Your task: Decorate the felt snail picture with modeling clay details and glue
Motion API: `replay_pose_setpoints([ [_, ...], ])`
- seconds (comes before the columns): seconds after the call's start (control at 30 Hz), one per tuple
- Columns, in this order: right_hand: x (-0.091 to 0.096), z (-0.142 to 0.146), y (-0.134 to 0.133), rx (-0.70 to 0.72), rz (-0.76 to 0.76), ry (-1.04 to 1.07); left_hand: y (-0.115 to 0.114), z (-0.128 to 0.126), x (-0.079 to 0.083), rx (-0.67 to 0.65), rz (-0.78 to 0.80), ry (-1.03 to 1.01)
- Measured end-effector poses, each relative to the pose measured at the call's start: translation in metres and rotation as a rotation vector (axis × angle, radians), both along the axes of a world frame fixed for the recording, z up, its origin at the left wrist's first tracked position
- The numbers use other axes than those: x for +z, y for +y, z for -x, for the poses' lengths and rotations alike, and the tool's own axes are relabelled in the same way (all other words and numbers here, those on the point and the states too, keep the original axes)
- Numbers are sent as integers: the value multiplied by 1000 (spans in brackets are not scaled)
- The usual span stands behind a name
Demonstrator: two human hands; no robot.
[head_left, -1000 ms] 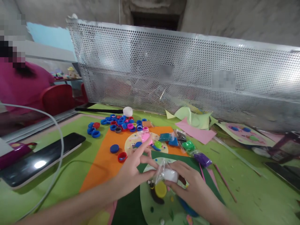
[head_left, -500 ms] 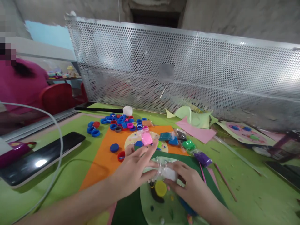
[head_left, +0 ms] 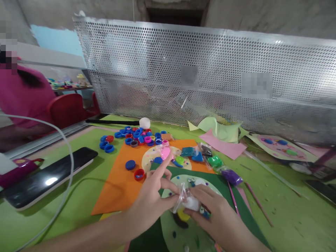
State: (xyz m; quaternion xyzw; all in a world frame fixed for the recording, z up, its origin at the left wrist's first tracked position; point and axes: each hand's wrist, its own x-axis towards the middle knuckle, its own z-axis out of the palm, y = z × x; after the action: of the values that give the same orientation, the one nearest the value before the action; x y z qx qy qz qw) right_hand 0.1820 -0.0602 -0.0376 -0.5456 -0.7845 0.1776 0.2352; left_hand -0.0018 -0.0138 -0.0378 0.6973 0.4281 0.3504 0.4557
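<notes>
A small clear plastic bag with a white lump in it, like modelling clay (head_left: 191, 203), is between my hands. My left hand (head_left: 154, 192) pinches the bag's loose clear end (head_left: 179, 200) with thumb and a finger, its index finger pointing up. Curled around the white lump from the right is my right hand (head_left: 216, 210). Both hover over a pale green round cutout (head_left: 173, 227) on a dark green sheet (head_left: 147, 232). The cutout bears a yellow disc (head_left: 183, 215), a dark curved strip (head_left: 180, 222) and small coloured bits. My right hand partly hides it.
Behind lie an orange sheet (head_left: 112, 189), a pile of bottle caps (head_left: 136, 134) and bagged clay, including green (head_left: 215, 161) and purple (head_left: 232, 176). A black power bank-like device (head_left: 52, 175) and a cable (head_left: 68, 175) are left. A perforated metal panel (head_left: 157, 70) borders the back.
Both hands have come slightly lower and nearer with the bag, and the clear end is more spread out. My left index finger points more upright. The view has shifted slightly.
</notes>
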Motion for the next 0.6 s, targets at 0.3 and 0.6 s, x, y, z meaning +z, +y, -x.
replay_pose_setpoints([
  [0.3, 0, -23, 8, -195, -258, 113, 27, 7, 10, 148, -79, -47],
  [0.6, 3, -38, 20, -418, -190, 178, 40, 6, -9, 82, 7, 92],
])
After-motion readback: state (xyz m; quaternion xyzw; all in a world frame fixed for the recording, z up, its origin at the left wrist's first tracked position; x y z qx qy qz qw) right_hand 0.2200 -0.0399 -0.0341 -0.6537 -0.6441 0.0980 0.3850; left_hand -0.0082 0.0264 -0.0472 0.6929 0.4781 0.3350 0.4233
